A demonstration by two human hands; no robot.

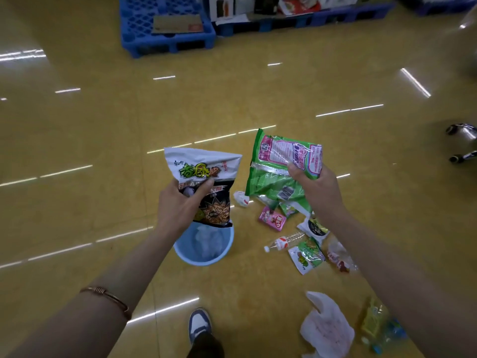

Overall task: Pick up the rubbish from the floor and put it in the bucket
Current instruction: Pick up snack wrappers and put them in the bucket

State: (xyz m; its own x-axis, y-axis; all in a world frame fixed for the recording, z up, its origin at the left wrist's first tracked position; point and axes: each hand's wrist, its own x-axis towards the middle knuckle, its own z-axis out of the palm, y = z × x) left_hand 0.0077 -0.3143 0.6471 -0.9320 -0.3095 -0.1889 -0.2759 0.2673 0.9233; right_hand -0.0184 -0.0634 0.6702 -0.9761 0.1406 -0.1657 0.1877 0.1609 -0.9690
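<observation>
My left hand [182, 206] grips a white and black snack bag [206, 187], held just above the light blue bucket [224, 254] that stands on the yellow floor. Some clear plastic lies inside the bucket. My right hand [313, 184] holds a green and pink wrapper [276, 169] up in the air, to the right of the bucket. Below it, rubbish is scattered on the floor: a pink packet [273, 218], a clear plastic bottle [284, 242], a green snack packet [307, 255], a crumpled white paper [240, 198] and a white plastic bag [326, 326].
Blue plastic pallets [165, 34] with cardboard and boxes stand at the far end of the floor. My shoe [199, 324] is near the bottom edge. A yellow and blue bottle pile [379, 326] lies at the lower right. Chair castors [462, 143] show at the right edge.
</observation>
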